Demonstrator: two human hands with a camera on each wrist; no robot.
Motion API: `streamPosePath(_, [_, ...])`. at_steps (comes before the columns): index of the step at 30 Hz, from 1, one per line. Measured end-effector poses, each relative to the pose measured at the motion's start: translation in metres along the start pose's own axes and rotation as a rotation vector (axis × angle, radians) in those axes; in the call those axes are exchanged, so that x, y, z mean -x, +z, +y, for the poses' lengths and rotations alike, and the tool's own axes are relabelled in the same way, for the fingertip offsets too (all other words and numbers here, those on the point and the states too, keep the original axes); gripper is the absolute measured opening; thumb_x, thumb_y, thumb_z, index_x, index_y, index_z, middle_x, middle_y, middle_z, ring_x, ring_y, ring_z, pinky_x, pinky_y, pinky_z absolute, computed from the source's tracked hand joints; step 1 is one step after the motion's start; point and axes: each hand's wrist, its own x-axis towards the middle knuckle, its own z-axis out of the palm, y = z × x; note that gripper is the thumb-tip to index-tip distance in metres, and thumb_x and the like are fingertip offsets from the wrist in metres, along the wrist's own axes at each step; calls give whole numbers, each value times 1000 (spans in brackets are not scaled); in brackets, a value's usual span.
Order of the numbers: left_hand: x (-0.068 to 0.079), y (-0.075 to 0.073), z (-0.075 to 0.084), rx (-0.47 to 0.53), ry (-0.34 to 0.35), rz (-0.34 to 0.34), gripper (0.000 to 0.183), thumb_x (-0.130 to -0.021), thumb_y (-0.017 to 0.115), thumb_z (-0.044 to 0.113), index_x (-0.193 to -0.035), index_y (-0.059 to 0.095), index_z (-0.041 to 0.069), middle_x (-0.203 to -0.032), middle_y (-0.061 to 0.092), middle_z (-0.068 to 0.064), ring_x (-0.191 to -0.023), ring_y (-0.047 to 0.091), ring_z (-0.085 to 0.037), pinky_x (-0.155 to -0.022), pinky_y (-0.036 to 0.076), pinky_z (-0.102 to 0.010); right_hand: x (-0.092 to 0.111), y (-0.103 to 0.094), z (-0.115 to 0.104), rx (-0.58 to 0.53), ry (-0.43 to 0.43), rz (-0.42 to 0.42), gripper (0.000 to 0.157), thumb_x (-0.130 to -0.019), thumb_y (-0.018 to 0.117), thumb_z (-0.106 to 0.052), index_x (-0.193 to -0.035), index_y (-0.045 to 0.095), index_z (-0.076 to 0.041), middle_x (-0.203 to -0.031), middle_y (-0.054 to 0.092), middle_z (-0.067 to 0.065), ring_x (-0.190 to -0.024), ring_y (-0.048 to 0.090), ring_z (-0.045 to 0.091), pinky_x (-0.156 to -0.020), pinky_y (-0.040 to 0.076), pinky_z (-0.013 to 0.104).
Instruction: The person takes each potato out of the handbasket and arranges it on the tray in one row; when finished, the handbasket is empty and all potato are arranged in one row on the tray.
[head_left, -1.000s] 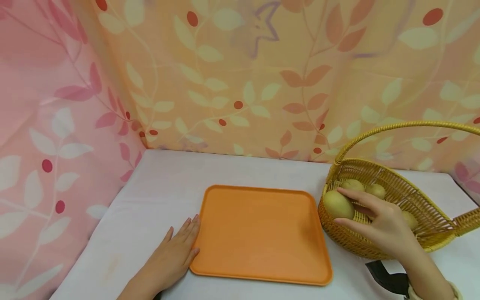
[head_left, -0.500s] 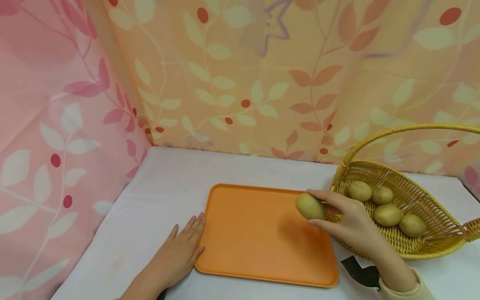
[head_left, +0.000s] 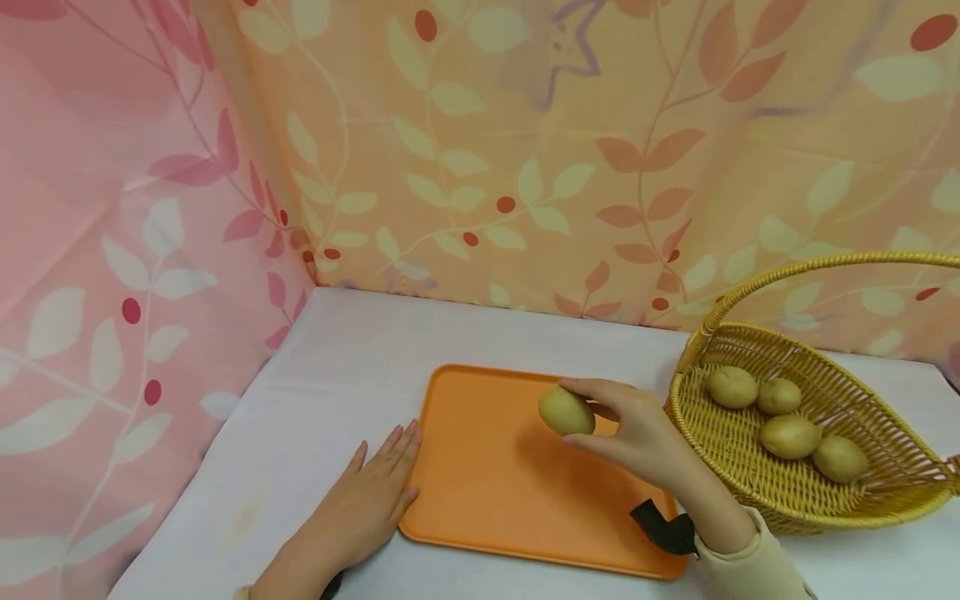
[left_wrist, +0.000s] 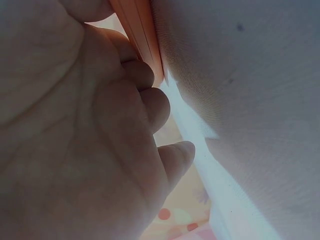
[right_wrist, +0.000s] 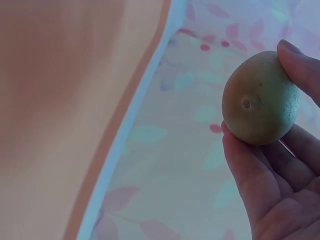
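Between thumb and fingers, my right hand [head_left: 637, 429] pinches a potato [head_left: 567, 411] above the orange tray [head_left: 495, 467]; a shadow falls on the tray below. Up close in the right wrist view, the potato [right_wrist: 260, 100] is smooth and yellow-brown with a small round scar. My left hand [head_left: 367, 500] lies with fairly straight fingers against the tray's left edge. In the left wrist view, the fingers of the left hand [left_wrist: 100, 130] touch the side of the tray [left_wrist: 142, 35].
Right of the tray stands a yellow wicker basket [head_left: 750, 492] with a tall handle, holding several potatoes [head_left: 791, 437]. A white cloth [head_left: 360, 333] covers the table. Leaf-patterned fabric [head_left: 480, 167] hangs behind and at the left. A black strap [head_left: 667, 533] hangs by the right wrist.
My right hand has lifted the potato out of the basket and carried it left over the tray. The left hand stays at the tray's edge. The view has shifted slightly.
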Motion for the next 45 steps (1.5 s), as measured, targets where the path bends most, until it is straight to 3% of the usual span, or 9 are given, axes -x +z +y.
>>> streamPosePath(22, [-1, 2, 0, -14, -5, 0, 60, -98, 49, 30, -147, 29, 2, -154, 24, -8, -141, 21, -24, -109, 17, -57, -37, 50, -4, -87, 134, -158, 56, -76, 80, -12, -125, 58, 4, -119, 63, 11, -103, 61, 22, -87, 50, 33])
streamPosePath(45, [-1, 1, 0, 6, 8, 13, 60, -98, 51, 29, -147, 29, 1, -153, 26, -10, -140, 22, -25, -108, 19, -58, -78, 105, 6, -148, 262, -150, 52, -75, 81, -23, -121, 63, -4, -111, 66, 7, -97, 63, 21, -79, 52, 32])
